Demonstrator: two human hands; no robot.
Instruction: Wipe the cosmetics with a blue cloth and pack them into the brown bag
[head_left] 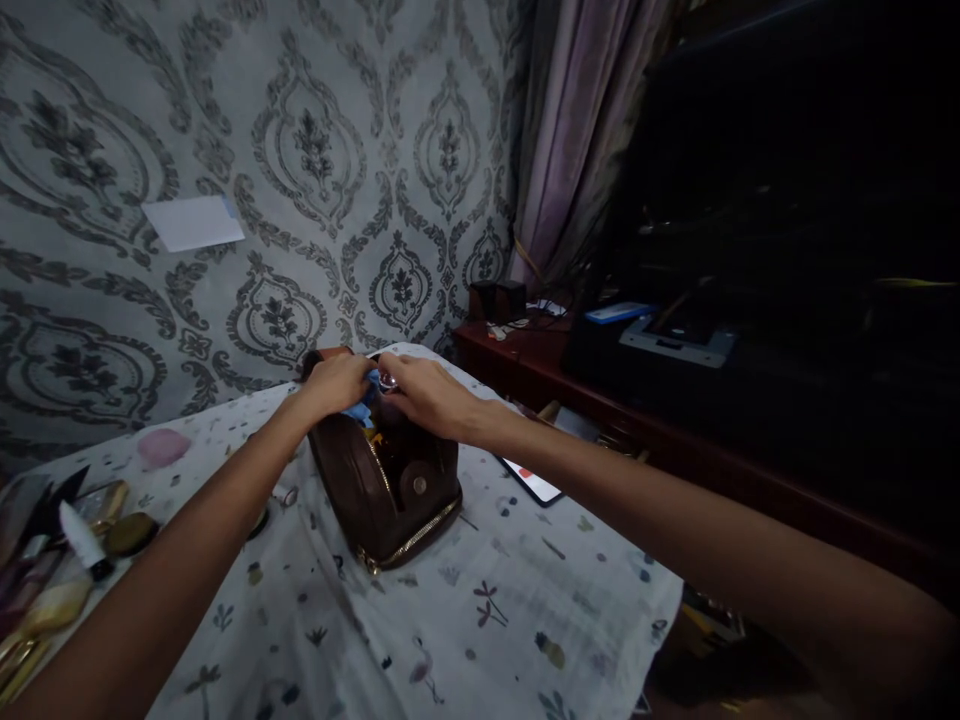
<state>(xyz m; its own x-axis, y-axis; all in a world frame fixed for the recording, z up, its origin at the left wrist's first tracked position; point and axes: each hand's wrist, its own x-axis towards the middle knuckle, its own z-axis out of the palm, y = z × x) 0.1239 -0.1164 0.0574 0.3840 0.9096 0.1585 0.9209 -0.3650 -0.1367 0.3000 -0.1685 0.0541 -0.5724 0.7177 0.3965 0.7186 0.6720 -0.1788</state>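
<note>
Head view, bag [364,480] beneath hands [341,385], left grip unclear, right hand [435,395] pinching shiny object [388,381].

The single head view looks forward and down from the wearer's eye level, over the cloth-covered bench [480,610].

Bare cloth [450,640] before the bag [352,470], phone [536,482] blocking right
</note>
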